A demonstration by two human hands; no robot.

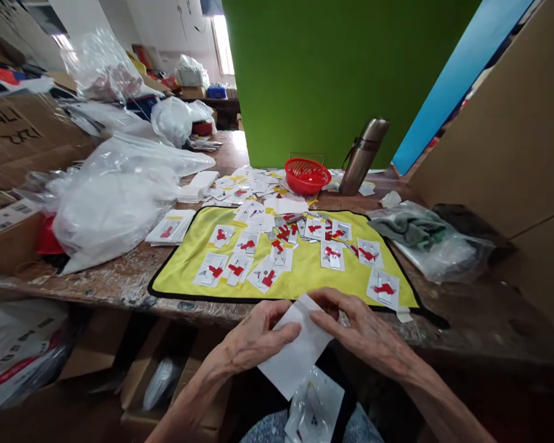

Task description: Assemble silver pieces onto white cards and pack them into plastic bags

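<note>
Desk (480, 314) carries a yellow cloth mat (178, 277) of red-marked cards (332, 253) at twelve o'clock; at six o'clock, left hand (253, 338) and right hand (364, 329) hold a white paper sheet (295, 354), fingers (330, 301) closed on its edges.

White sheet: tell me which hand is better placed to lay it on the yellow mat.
Right, probably: the right hand has its fingers at the white sheet's top corner, next to the yellow mat; the left hand sits lower along the sheet's side.
</note>
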